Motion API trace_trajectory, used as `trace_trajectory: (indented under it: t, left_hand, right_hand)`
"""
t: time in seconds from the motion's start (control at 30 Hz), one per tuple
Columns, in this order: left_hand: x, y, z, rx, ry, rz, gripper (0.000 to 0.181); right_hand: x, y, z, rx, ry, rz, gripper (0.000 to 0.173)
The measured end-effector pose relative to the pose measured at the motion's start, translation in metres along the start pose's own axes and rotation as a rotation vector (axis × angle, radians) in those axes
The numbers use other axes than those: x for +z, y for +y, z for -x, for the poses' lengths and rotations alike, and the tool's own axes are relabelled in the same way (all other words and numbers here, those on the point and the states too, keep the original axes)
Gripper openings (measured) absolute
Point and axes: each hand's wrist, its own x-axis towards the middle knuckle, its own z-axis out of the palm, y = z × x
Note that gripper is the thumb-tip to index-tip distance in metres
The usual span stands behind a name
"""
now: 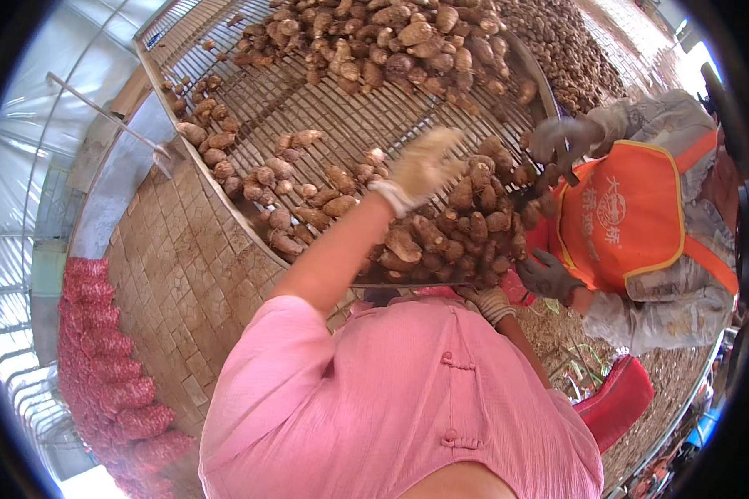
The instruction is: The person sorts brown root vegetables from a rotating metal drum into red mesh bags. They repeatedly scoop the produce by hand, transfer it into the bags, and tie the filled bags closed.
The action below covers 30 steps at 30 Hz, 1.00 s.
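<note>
My left hand (425,163), in a pale work glove and blurred, is over a slatted metal sorting table (274,106). Its fingers are spread and I see nothing held in them. Beside and below it lies a pile of brown taro-like corms (459,231), heaped toward the near right corner. Looser corms (281,168) are scattered to its left. My right hand (492,304), in a striped knit glove, is low at the table's near edge, next to pink-red material (515,284). Its fingers are partly hidden, so its grip is unclear.
A co-worker in an orange apron (621,212) stands at the right, gray-gloved hands (562,140) by the corms. A larger heap (406,43) covers the table's far side. Filled red mesh bags (109,374) line the left. A long-handled tool (115,118) leans there.
</note>
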Motion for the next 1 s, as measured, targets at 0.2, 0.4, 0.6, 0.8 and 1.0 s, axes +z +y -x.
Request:
trace_trajectory:
  t: [0.2, 0.4, 0.6, 0.8, 1.0]
  left_hand:
    - [-0.229, -0.118, 0.095, -0.744, 0.065, -0.592, 0.076]
    - [-0.157, -0.107, 0.057, -0.924, -0.225, -0.91, 0.059]
    - [-0.027, -0.072, 0.083, -0.65, -0.002, -0.187, 0.035]
    - [0.001, 0.018, 0.052, -0.404, -0.323, 0.487, 0.073]
    - [-0.128, 0.027, 0.109, -0.142, -0.95, -0.428, 0.123]
  right_hand:
    - [0.006, 0.016, -0.012, 0.072, -0.12, 0.018, 0.061]
    - [0.027, 0.043, -0.012, 0.058, 0.06, 0.021, 0.051]
    - [-0.015, -0.03, 0.01, 0.199, 0.05, -0.109, 0.055]
    - [-0.011, -0.03, 0.011, 0.133, 0.089, -0.086, 0.062]
    - [0.003, -0.009, 0.004, 0.209, 0.03, -0.019, 0.068]
